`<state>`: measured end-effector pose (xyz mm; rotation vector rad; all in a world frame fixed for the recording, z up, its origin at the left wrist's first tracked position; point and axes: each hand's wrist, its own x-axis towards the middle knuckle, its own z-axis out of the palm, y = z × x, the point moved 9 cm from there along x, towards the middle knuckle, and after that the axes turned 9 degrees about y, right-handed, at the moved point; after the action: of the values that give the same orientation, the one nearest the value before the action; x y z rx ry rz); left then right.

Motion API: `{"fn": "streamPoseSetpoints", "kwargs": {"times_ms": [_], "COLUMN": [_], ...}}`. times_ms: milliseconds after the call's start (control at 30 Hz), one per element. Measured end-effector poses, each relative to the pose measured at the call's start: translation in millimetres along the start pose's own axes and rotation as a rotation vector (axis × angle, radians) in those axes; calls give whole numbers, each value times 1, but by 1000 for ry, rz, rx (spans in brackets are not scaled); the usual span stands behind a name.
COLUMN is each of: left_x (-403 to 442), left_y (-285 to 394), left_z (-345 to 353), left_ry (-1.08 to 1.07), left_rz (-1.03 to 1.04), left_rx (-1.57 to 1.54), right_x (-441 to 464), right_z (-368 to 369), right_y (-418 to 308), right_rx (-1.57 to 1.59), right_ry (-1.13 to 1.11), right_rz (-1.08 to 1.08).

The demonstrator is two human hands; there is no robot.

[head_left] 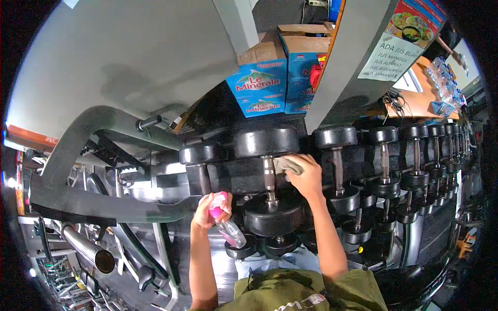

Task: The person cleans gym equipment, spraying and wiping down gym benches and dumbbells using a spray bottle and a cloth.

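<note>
My left hand [205,213] is closed around the pink top of a clear spray bottle [231,233], which tilts down to the right. In my right hand [306,177] is a folded greyish cloth [288,165]. That cloth is by the far head of a large black dumbbell [267,141], beside its silver handle [269,179]; whether it touches the rubber I cannot tell. The dumbbell's near head [274,215] lies between my two forearms. A smaller dumbbell [199,153] rests to its left, another [335,137] to its right.
Several more dumbbells [385,135] line the rack to the right, with a lower row beneath. A thick grey machine frame [109,205] stands at left. Behind the rack are blue water cartons [258,85], a grey post [346,65] and a wooden table [415,101].
</note>
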<state>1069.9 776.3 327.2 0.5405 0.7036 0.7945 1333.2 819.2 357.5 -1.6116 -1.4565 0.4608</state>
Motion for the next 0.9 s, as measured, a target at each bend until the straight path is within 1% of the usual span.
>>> {"fn": "streamPoseSetpoints", "kwargs": {"times_ms": [67, 133, 200, 233, 267, 333, 367, 400, 433, 467, 500, 533, 567, 600, 633, 667, 767, 800, 867, 900], "left_x": [0, -2, -2, -3, -4, -6, -6, -5, -3, -1, 5, 9, 15, 23, 29, 34, 44, 48, 55, 61], "left_y": [1, 3, 7, 7, 8, 18, 28, 37, 45, 59, 68, 76, 83, 91, 97, 103, 115, 115, 127, 133], "left_z": [-1, 2, 6, 3, 0, 10, 14, 16, 15, 19, 17, 15, 10, 6, 3, -1, -10, -10, -12, -7], "left_ry": [0, 33, 50, 118, 187, 222, 221, 220, 227, 288, 309, 330, 364, 353, 399, 444, 501, 501, 539, 444], "left_rz": [10, 8, 11, 5, -4, -23, -5, 17, 25, 60, 89, 116, 150, 184, 203, 222, 197, 195, 282, 325], "left_rx": [-2, -49, -16, 38, 90, 131, 164, 195, 208, 252, 278, 303, 310, 353, 383, 413, 476, 472, 536, 612], "right_x": [-5, -10, -13, -4, 5, 23, 28, 32, 38, 45, 47, 48, 46, 44, 38, 34, 34, 35, 37, 36], "right_z": [-30, -34, -51, -48, -44, -30, -24, -21, -19, -18, -17, -14, -10, -8, -2, 9, 5, 5, 5, 5], "right_y": [-10, -13, -7, -9, -13, -17, -4, 9, 13, 15, 18, 19, 27, 34, 42, 58, 51, 49, 50, 53], "right_rx": [222, 280, 357, 350, 313, 122, 225, 250, 296, 343, 225, 223, 127, 31, 32, 36, 33, 81, 127, 121], "right_ry": [219, 261, 519, 523, 482, 343, 311, 313, 258, 204, 182, 178, 173, 167, 140, 145, 133, 127, 125, 132], "right_rz": [17, 6, 83, 65, 34, 18, 173, 285, 315, 345, 342, 341, 409, 475, 556, 555, 588, 583, 571, 577]}}
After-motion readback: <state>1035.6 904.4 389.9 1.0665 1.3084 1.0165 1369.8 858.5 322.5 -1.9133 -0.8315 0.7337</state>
